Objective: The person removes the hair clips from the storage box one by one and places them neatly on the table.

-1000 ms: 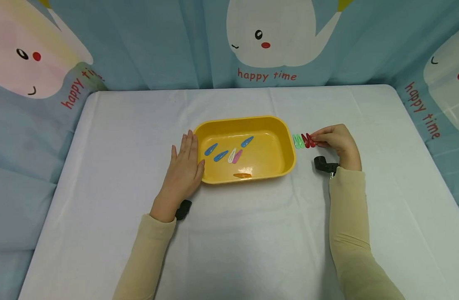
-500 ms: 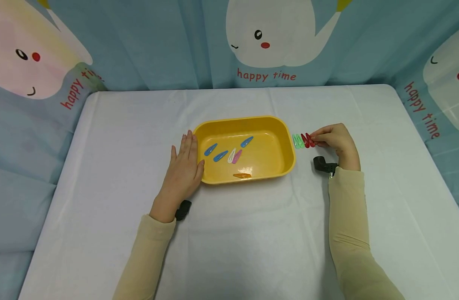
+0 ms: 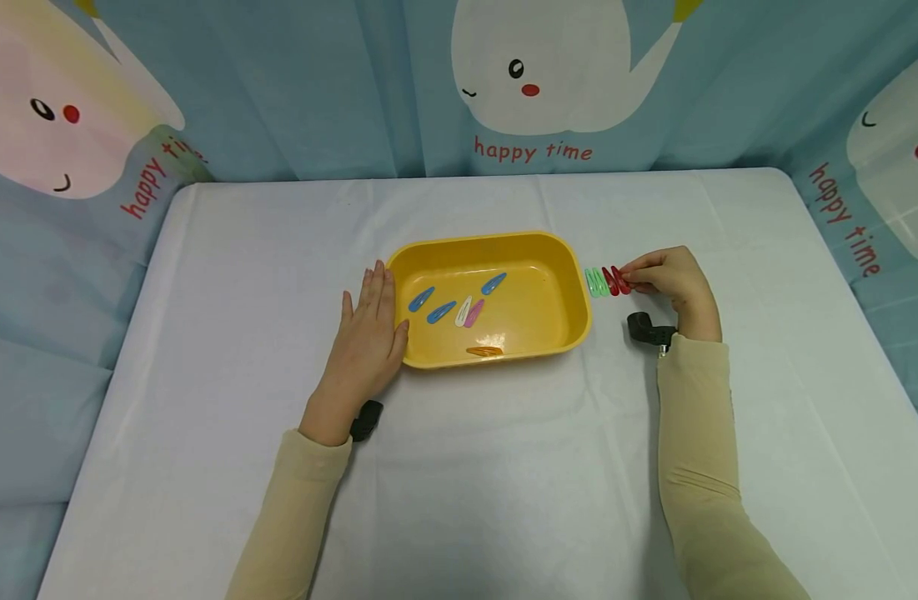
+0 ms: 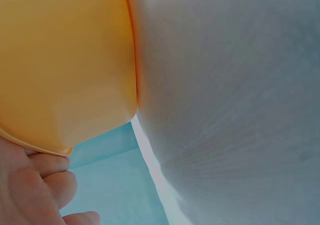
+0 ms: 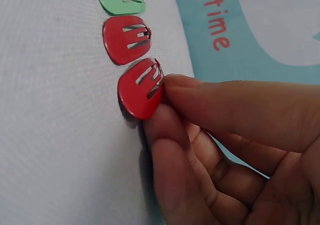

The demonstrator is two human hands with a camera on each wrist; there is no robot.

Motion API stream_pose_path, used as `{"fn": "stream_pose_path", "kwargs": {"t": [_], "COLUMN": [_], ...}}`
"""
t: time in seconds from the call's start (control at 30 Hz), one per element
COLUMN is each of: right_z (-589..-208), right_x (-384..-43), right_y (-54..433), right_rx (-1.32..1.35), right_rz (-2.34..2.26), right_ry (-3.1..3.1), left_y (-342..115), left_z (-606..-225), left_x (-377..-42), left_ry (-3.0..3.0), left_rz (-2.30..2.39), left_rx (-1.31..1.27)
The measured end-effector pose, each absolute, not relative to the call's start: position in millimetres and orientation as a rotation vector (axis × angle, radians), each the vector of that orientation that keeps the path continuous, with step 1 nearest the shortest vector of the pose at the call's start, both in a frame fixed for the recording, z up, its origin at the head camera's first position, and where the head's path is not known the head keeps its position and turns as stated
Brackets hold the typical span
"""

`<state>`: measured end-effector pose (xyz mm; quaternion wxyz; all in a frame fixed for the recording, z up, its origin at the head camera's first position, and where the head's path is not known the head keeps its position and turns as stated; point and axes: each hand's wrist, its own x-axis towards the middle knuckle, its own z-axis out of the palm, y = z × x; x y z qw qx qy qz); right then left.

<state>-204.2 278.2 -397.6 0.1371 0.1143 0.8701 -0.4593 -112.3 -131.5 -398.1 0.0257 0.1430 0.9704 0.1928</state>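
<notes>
My right hand (image 3: 674, 279) pinches a red hair clip (image 5: 141, 91) at the right end of a short row on the white cloth, thumb and fingertips at its edge. A second red hair clip (image 5: 126, 40) lies beside it, then green hair clips (image 3: 597, 282) close to the tray. My left hand (image 3: 364, 337) rests against the left end of the yellow tray (image 3: 534, 321), its fingers straight along the rim. Inside the tray lie blue hair clips (image 3: 442, 312), a white hair clip (image 3: 463, 312), a pink hair clip (image 3: 474, 313) and an orange hair clip (image 3: 484, 351).
A white cloth (image 3: 504, 492) covers the table. Behind it and at both sides hangs a blue curtain (image 3: 338, 92) with printed cartoon figures. A black wrist camera (image 3: 646, 329) sits by the right wrist, another black camera (image 3: 367, 419) by the left.
</notes>
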Motion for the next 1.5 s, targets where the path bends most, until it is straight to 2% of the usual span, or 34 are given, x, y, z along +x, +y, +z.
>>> {"fn": "stream_pose_path", "kwargs": {"t": [0.83, 1.13, 1.5], "right_z": [-398, -386, -368], "right_x": [-203, -198, -195], "right_y": [289, 291, 278], "right_rx": [0.312, 0.308, 0.176], "right_rz": [-1.402, -1.525, -1.673], "right_ry": [2.454, 2.438, 2.417], "left_y": [-132, -132, -132], "left_z": [-398, -400, -400], "left_x": [-111, -113, -113], "left_ry": [3.008, 3.006, 3.013], "left_rz": [0.587, 0.581, 0.586], "left_rx": [0.446, 0.454, 0.454]}}
